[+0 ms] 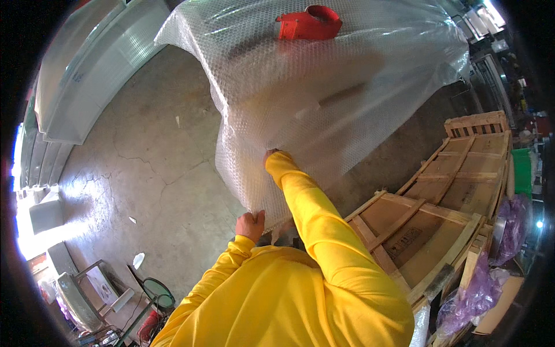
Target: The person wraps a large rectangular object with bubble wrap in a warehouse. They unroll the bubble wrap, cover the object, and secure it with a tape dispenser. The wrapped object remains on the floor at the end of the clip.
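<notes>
A large sheet of clear bubble wrap point(248, 87) drapes over a big, low object whose form is mostly hidden beneath it. My left hand point(250, 225) is closed on the sheet's near edge, close to my body. Farther forward, my right hand point(270, 155) reaches onto the wrap and looks closed on it; the yellow sleeve and the angle hide most of its fingers. On top of the sheet, at the far side, lies a red, curved thing with a round opening point(309, 24), resembling a tape dispenser. Neither hand touches it.
Wooden crate frames with brown board panels point(457, 191) stand to the right, with purple plastic wrap point(471, 301) beside them. Large wrapped panels point(98, 69) lean at the far left. A metal-framed stand point(107, 289) and a green round object point(158, 292) are at lower left, on concrete floor point(150, 150).
</notes>
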